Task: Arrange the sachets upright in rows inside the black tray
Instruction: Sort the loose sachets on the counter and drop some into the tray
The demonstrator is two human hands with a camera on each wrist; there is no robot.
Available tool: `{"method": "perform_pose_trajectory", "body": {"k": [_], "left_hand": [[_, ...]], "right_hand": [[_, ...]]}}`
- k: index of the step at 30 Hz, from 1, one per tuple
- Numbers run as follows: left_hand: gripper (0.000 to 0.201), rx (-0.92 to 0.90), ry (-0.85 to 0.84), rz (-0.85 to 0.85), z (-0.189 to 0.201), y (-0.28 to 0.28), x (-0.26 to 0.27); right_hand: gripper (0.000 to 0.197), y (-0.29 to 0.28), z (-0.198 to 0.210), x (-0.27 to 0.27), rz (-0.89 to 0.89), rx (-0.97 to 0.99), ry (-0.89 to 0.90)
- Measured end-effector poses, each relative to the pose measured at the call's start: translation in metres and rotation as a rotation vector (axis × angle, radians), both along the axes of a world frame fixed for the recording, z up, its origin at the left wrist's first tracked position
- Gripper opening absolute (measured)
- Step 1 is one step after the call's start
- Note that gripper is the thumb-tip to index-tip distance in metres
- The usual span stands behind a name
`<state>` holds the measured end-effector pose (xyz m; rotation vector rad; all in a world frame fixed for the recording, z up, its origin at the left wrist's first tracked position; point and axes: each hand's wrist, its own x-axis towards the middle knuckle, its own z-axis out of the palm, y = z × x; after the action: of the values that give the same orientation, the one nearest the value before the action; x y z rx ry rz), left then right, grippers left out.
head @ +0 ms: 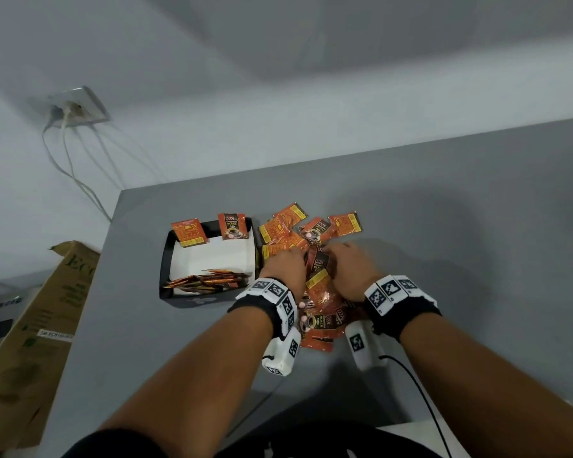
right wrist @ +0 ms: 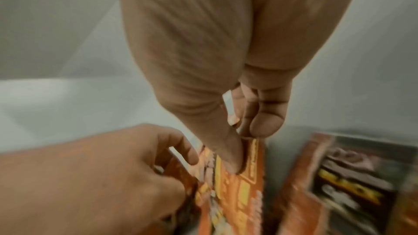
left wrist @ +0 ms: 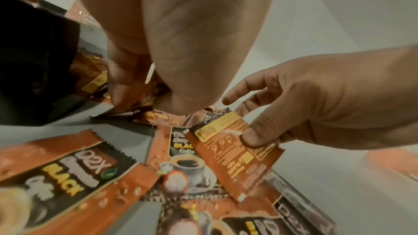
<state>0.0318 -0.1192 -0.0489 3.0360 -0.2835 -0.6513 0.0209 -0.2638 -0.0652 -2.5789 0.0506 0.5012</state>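
A grey matte table (head: 444,206) carries the work; its far-left corner lies just beyond the rectangular black tray with a white floor (head: 166,259), and bare surface lies open to the right of the loose heap of orange-and-black foil coffee sachets (head: 315,233). The tray stands near the left edge, with the heap just beside its right wall. Inside, one row of sachets (head: 209,279) stands on edge along the near wall, and two more lean against the far wall; the middle floor is free. A tall brown cardboard box (head: 40,325) stands off the left edge.

The left hand (head: 286,264) has its fingers curled into the heap, pinching several sachets. The right hand (head: 351,267) pinches one orange sachet (left wrist: 235,151) between thumb and fingertips.

Likely hazards: slick foil may slide from a pinch; the leaning pair may fall flat if nudged; a wrist crossing the right wall could tip the near row. The safest approach appears to be from above, into the free middle.
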Motion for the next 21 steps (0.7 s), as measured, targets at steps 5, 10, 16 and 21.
{"method": "perform_pose_trajectory", "body": {"k": [5, 10, 16, 21], "left_hand": [[0.024, -0.163, -0.109, 0.007, 0.022, 0.008, -0.004], [0.009, -0.143, 0.008, -0.049, 0.027, 0.019, -0.014], [0.075, -0.001, 0.148, -0.158, -0.006, 0.046, -0.043], [0.088, -0.029, 0.159, -0.168, -0.010, 0.055, -0.059]], "right_hand": [[0.030, -0.007, 0.024, 0.016, 0.029, 0.085, 0.005], [0.015, 0.009, 0.025, 0.022, 0.034, -0.023, -0.039], [0.067, 0.025, -0.016, 0.013, 0.050, -0.140, -0.016], [0.068, 0.021, -0.022, 0.011, 0.029, -0.139, -0.068]]}}
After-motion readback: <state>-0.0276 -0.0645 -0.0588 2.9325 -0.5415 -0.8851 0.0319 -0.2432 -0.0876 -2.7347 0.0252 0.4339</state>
